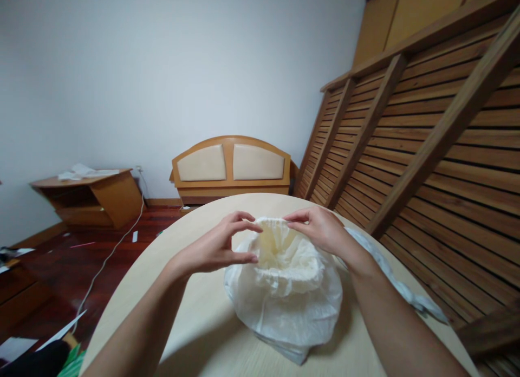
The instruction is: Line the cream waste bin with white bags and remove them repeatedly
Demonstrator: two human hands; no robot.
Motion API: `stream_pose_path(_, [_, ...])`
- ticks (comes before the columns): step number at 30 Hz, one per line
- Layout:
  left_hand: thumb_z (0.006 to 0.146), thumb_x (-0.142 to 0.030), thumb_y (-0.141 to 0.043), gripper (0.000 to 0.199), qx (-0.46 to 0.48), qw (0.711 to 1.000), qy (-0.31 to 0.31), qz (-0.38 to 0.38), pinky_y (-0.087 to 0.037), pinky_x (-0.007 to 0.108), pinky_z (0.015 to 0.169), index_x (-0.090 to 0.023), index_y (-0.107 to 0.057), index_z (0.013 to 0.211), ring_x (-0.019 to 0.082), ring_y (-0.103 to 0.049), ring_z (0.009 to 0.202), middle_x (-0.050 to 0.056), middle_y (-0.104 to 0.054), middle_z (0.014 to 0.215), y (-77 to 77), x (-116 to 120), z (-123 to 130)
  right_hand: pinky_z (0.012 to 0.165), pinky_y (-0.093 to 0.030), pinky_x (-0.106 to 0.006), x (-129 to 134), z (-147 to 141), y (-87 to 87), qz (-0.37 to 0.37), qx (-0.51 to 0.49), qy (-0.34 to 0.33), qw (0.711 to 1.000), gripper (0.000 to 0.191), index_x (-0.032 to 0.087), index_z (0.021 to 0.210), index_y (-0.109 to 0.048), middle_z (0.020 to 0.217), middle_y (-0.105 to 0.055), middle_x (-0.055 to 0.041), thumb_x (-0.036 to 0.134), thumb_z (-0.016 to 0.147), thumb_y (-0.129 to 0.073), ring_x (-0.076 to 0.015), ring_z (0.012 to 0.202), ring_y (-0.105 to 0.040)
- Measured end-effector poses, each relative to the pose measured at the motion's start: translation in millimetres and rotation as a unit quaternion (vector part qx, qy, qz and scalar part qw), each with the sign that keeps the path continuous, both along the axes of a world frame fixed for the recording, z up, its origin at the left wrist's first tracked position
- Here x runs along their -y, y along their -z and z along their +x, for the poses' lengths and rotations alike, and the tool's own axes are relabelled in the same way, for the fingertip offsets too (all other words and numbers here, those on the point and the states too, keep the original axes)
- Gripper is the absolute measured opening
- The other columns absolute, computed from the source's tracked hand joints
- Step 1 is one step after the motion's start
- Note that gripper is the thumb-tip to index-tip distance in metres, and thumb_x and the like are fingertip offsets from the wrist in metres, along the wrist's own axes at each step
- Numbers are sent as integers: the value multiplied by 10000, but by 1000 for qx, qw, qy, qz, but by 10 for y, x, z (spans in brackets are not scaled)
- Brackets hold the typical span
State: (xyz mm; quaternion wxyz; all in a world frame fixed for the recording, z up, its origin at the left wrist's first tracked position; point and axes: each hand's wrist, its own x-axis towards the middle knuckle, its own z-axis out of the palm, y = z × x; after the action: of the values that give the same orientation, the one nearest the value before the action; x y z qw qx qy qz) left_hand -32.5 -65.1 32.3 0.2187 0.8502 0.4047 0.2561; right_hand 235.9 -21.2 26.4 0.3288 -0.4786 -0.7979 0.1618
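A white, thin plastic bag [288,312] stands on the round pale table [207,301] with its mouth facing up. Its gathered edge forms a wide ring, and the inside looks yellowish; whether a container is under the plastic I cannot tell. At the far right of the rim my right hand [320,231] pinches the edge between thumb and fingers. My left hand [219,244] is at the left side of the mouth, thumb and fingers spread apart, the tips at or very near the rim.
On the table's right side lies a crumpled strip of whitish plastic [398,282]. Slatted wooden panels [439,166] lean close on the right. Beyond the table are a headboard [229,163] and a low cabinet [116,195] with papers. A white cable [108,263] crosses the floor.
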Motion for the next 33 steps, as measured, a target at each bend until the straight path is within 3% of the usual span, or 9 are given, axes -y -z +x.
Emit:
stream_pose_path(3, [800, -522, -755, 370, -69, 997, 25, 38, -320, 489, 1181, -301, -748, 1098, 322, -380, 1420, 91, -455, 1495, -45, 77, 23, 830, -570, -310, 14, -5, -13, 0, -1, -11, 1000, 196, 250, 983, -817, 994, -806, -43, 233, 863, -662, -237, 914, -757])
stream_pose_path(7, [851, -571, -675, 334, -118, 992, 15, 39, -306, 520, 1192, -255, -773, 906, 335, -281, 1482, 88, -413, 1551, -40, 130, 73, 808, -579, -323, 44, -26, -35, 4, -1, -9, 1000, 192, 261, 974, -817, 972, -808, -40, 229, 865, -662, -244, 892, -760])
stream_pose_path(11, [941, -483, -585, 301, -55, 994, -17, 93, -315, 505, 1191, -259, -729, 1082, 309, -364, 1444, 91, -437, 1543, 20, 107, 195, 841, -576, -328, 23, -27, -13, 1, -16, -25, 1000, 193, 241, 986, -812, 991, -806, -49, 217, 864, -664, -241, 922, -757])
stream_pose_path(15, [945, -397, -589, 345, 27, 987, -79, 141, -451, 416, 1068, -234, -629, 1247, 263, -583, 1212, 108, -605, 1353, 106, 34, 347, 910, -559, -336, -10, -28, 32, 4, -41, -76, 996, 209, 234, 1022, -803, 1031, -800, -47, 217, 868, -663, -232, 981, -746])
stream_pose_path(18, [917, -381, -621, 275, 32, 988, -103, 114, -524, 326, 834, -217, -676, 1131, 205, -658, 891, 74, -707, 1104, 153, -18, 400, 913, -556, -334, 13, -74, 42, 17, -38, -108, 993, 225, 256, 1040, -796, 1028, -801, -31, 207, 878, -647, -220, 990, -741])
stream_pose_path(22, [902, -332, -610, 179, 22, 987, -133, 87, -464, 269, 659, -201, -718, 958, 147, -598, 655, 38, -731, 897, 169, -48, 401, 975, -528, -356, 62, -129, 28, 41, -37, -127, 990, 240, 251, 1099, -767, 1108, -779, -40, 228, 886, -657, -215, 1063, -713])
stream_pose_path(27, [887, -319, -597, 183, 17, 981, -182, 68, -426, 258, 618, -195, -729, 911, 155, -595, 644, 38, -736, 840, 159, -65, 363, 990, -513, -392, 54, -18, -1, 86, -27, -43, 995, 471, 199, 1209, -680, 1230, -711, -102, 291, 764, -801, -247, 1117, -669])
stream_pose_path(30, [889, -336, -589, 204, 18, 979, -194, 65, -421, 256, 608, -192, -732, 917, 158, -598, 636, 44, -740, 840, 172, -89, 334, 848, -554, -357, 61, 47, -23, 52, -9, 14, 999, 390, 176, 1123, -704, 1090, -747, -98, 314, 768, -785, -239, 959, -702])
stream_pose_path(33, [888, -357, -582, 232, 26, 977, -204, 53, -410, 254, 585, -187, -735, 925, 160, -595, 616, 52, -735, 812, 185, -100, 324, 726, -546, -298, 99, 25, -43, 21, -6, 23, 1000, 229, 186, 998, -742, 932, -771, -72, 303, 802, -733, -209, 817, -714])
